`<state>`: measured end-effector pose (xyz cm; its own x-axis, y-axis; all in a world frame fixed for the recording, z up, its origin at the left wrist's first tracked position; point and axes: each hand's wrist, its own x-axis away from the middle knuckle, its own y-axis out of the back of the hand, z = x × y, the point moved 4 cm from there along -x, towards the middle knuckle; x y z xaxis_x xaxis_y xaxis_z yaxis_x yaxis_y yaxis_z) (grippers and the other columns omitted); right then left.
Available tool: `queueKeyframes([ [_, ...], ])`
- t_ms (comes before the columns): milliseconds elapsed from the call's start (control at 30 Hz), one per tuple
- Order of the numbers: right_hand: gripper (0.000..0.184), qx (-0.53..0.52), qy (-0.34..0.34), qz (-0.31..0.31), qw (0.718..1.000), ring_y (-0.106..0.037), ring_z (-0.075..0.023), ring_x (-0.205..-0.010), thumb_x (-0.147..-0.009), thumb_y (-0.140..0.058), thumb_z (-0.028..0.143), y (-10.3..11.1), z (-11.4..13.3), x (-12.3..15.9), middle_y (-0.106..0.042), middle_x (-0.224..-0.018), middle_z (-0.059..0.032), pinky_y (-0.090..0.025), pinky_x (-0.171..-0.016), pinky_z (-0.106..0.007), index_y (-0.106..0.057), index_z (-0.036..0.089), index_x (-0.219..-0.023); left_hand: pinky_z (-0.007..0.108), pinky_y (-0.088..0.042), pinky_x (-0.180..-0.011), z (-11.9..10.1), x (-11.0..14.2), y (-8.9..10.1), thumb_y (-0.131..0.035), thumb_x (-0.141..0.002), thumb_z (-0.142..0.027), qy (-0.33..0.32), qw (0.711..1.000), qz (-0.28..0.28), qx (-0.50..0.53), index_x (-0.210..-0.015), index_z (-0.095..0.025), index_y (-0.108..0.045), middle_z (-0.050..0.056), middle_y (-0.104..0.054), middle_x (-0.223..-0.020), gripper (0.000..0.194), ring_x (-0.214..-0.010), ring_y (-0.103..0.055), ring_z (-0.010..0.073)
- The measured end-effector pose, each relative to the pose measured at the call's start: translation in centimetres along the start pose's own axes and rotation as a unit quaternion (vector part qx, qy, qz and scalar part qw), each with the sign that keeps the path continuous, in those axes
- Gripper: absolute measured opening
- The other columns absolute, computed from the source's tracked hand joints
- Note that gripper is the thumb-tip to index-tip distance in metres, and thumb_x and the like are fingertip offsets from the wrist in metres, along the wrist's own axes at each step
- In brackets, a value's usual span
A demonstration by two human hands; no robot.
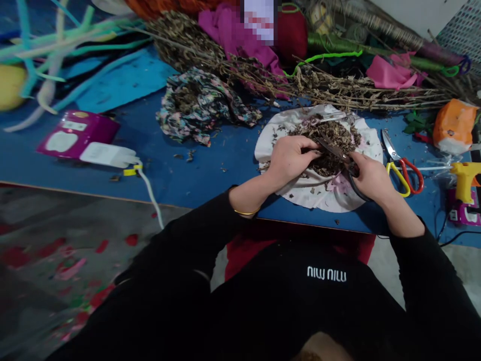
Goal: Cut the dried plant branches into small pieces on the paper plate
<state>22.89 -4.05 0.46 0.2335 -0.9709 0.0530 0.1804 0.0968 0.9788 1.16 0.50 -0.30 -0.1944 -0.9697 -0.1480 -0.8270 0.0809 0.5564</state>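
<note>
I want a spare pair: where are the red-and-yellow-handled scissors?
At the right of the head view, the scissors lie on the blue table between the white cloth and the yellow glue gun.

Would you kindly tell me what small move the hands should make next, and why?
I would probably ease the left hand slightly clear of the dark-handled scissors before any snip: the right hand holds them with the blades pointing towards the left fingertips and very near them, over the dried plant pieces heaped on the white cloth.
</note>
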Motion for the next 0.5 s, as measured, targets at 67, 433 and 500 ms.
queueKeyframes([
  [67,0.045,0.011,-0.004,0.003,1.0,-0.063,-0.0249,-0.079,-0.086,-0.049,0.033,-0.11,0.03,0.03,-0.073,-0.102,-0.0142,-0.036,-0.065,-0.033,-0.065,0.018,-0.125,0.032,-0.059,-0.084,0.08,-0.02,0.06,-0.072,-0.079,-0.021,0.01,1.0,0.003,0.002,-0.085,-0.022,-0.083,0.003,-0.083,-0.094,0.013,-0.088,-0.075,0.0203],
  [433,0.054,0.042,0.003,-0.001,0.999,-0.062,-0.029,-0.084,-0.085,-0.051,0.036,0.07,0.18,0.02,-0.07,-0.116,-0.0168,-0.036,-0.064,-0.034,-0.059,0.016,-0.134,0.031,-0.051,-0.064,-0.34,-0.15,-0.11,-0.071,-0.08,-0.026,0.028,0.997,0.064,0.018,-0.077,-0.018,-0.081,0.006,-0.077,-0.074,0.013,-0.067,-0.067,0.0189],
  [500,0.051,0.044,-0.002,0.004,0.999,-0.062,-0.0289,-0.083,-0.086,-0.049,0.035,0.04,0.27,0.01,-0.07,-0.113,-0.017,-0.036,-0.064,-0.034,-0.06,0.016,-0.132,0.031,-0.051,-0.064,-0.37,-0.16,-0.07,-0.07,-0.08,-0.027,0.038,0.997,0.057,0.017,-0.077,-0.018,-0.081,0.006,-0.076,-0.073,0.014,-0.065,-0.066,0.0182],
])
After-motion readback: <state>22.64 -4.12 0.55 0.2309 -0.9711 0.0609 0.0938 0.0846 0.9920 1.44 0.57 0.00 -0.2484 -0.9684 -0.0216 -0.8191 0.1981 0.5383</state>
